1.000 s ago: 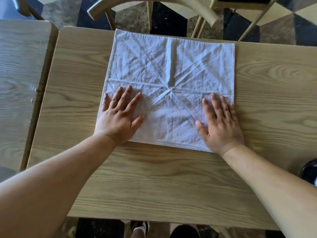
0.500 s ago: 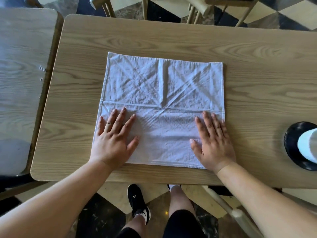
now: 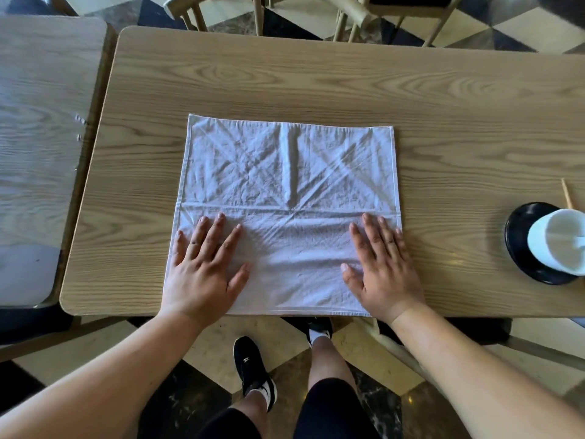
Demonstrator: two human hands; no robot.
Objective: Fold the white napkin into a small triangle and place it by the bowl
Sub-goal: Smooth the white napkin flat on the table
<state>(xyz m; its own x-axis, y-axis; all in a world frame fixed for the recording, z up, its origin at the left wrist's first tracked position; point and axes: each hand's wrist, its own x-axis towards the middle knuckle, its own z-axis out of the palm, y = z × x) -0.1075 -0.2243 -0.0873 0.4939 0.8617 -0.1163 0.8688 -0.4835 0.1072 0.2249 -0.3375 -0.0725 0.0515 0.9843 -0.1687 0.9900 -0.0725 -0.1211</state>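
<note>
You are at the opening step: the white square cloth napkin (image 3: 286, 213) lies fully spread on the light wood-grain bench (image 3: 316, 80), and no fold has been made yet. Your left hand (image 3: 205, 264) rests palm-down on the near left part of the cloth, and your right hand (image 3: 381, 267) rests palm-down on the near right part; each grip is apart, fingers extended flat, clamped on nothing and only pressing the fabric against the bench. The near hem lies at the heels of both hands, close to the bench edge nearest you; the far hem lies well beyond your fingertips. The cloth shows set crease lines: one horizontal line just past your fingertips, one raised vertical ridge running away from it between your hands, and diagonals crossing both far quarters. The fabric between your hands is lightly wrinkled. For the next move, judge that one corner must be pinched and carried diagonally across to the opposite corner, while the other hand pins the cloth so it does not slide. Align the hems before pressing the fold. The white round bowl (image 3: 558, 240), sitting on a black round saucer (image 3: 519, 239), stands well apart from your right hand on its outer side; that is the final placement area.
</note>
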